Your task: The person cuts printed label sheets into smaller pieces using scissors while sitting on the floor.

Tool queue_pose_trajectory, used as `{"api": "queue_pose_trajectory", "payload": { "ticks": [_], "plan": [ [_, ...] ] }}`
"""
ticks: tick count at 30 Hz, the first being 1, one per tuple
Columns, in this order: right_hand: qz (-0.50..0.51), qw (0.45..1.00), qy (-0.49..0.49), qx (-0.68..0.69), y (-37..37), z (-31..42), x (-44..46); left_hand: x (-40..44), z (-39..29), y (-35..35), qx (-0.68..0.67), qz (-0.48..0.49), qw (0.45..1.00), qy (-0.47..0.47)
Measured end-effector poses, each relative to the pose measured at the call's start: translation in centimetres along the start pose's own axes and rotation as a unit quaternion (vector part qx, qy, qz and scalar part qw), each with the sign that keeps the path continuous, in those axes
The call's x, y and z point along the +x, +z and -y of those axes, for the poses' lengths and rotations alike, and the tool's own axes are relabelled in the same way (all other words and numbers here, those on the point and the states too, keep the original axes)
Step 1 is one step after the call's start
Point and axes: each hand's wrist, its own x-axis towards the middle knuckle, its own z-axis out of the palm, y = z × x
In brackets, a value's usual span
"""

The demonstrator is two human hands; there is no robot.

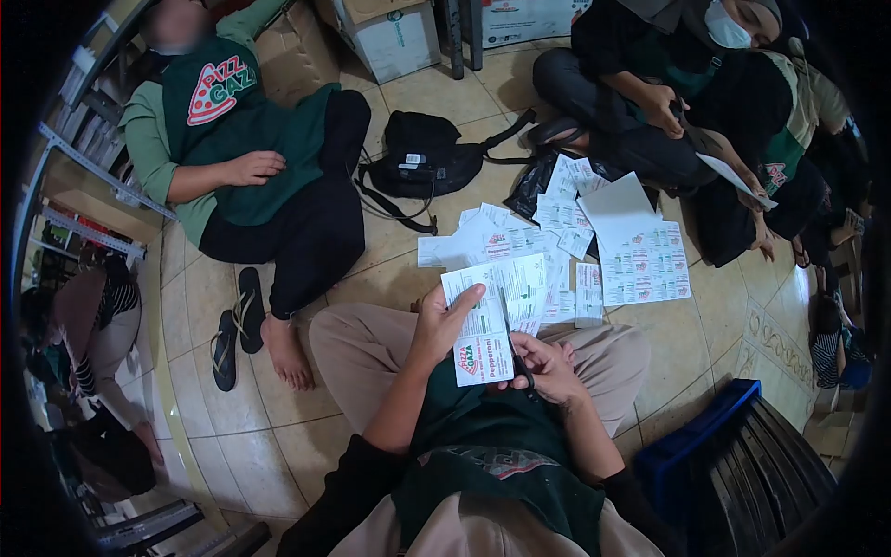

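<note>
My left hand (438,325) grips a printed label sheet (478,339) by its left edge, thumb on top. The sheet reads "Pizza Gaza" and "Pepperoni" and is held up above my crossed legs. Black scissors (522,371) are in my right hand (549,373), fingers wrapped round the handles at the sheet's right edge. Their blades lie along the print between two panels; how far they are parted I cannot tell. Just beyond, a loose pile of similar label sheets (580,295) covers the floor, with a blank white sheet (617,206) on it.
A black bag (422,153) with straps lies on the tiled floor ahead. One person (269,186) sits at the left near black sandals (237,325); another (640,102) at the right handles paper. A blue-edged black rack (742,464) stands at my right, cardboard boxes (390,37) behind.
</note>
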Motion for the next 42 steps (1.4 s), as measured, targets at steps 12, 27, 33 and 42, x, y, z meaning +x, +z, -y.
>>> {"api": "queue_pose_trajectory", "payload": {
  "ticks": [12, 27, 33, 42],
  "plan": [
    [-0.057, 0.998, -0.028, -0.027, 0.7, -0.4, 0.9, 0.0, -0.1, -0.5, 0.136, -0.021, 0.989, 0.058],
    [-0.069, 0.997, -0.028, -0.033, 0.5, -1.3, 0.5, 0.0, 0.5, -0.4, 0.110, -0.028, 0.992, 0.057],
    [-0.064, 0.997, -0.039, -0.035, 0.8, -1.2, 0.6, -0.1, 0.5, -0.4, 0.086, -0.026, 0.994, 0.055],
    [-0.066, 0.997, -0.029, -0.033, 1.0, -0.4, 0.4, -0.2, 0.4, -0.6, 0.112, 0.009, 0.992, 0.054]
  ]
}}
